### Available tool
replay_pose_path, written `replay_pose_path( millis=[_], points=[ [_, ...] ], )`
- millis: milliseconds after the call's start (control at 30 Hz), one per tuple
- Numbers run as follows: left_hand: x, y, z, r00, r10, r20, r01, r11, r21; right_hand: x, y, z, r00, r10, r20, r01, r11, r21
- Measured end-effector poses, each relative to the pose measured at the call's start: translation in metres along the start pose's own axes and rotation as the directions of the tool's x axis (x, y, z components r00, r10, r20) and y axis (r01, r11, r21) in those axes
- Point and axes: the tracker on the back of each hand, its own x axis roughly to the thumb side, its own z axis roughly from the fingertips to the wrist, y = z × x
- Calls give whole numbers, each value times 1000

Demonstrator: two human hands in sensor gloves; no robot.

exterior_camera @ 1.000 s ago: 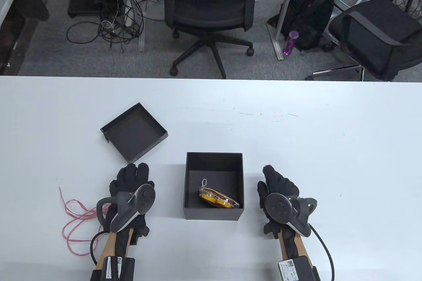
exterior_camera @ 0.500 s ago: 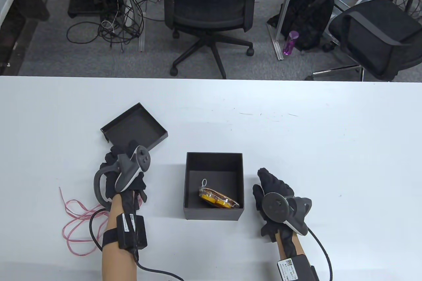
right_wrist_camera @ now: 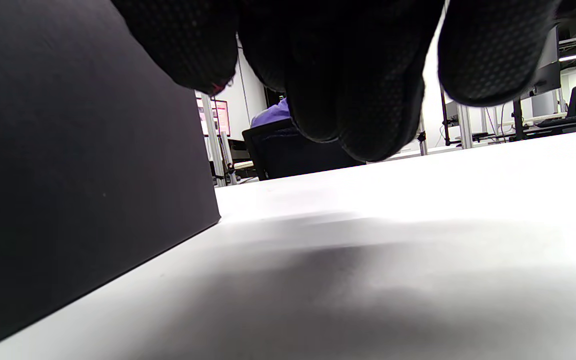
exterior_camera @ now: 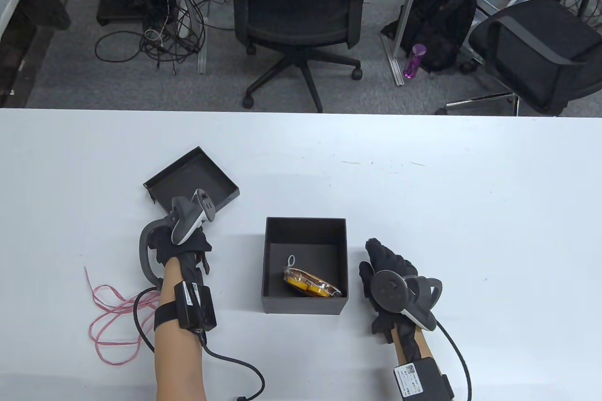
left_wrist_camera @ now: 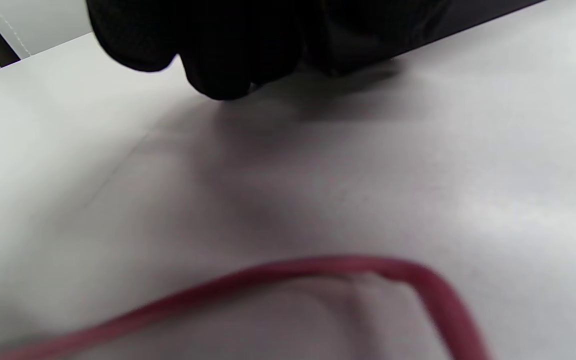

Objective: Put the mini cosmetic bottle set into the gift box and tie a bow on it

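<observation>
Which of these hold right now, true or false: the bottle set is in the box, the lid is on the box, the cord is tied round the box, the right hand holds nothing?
1. The bottle set lies inside the gift box. True.
2. The lid is on the box. False: it lies upturned on the table, by the left hand.
3. The pink cord is tied round the box. False: it lies loose on the table.
4. The right hand holds nothing. True.
</observation>
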Motion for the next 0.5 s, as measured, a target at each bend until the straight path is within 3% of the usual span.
replay_pose_path(
  millis=[67,167,300,400,500],
  points=[
    [-1,-1,2,1000,11,22,-12,999,44,-1,-2,0,1000,-19,-3,19,1000,-9],
    [-5,1,12,996,74,49,-82,978,192,-2,-4,0,997,-70,-10,70,997,-19],
    [-12,14,37,969,196,153,-241,888,391,-5,-7,0,989,-149,-26,148,988,-43],
    [-18,21,58,886,343,314,-451,796,404,-6,-11,0,977,-212,-26,210,976,-64],
    [-23,25,83,690,529,494,-707,641,301,-5,-17,0,945,-326,-13,324,943,-73]
  ],
)
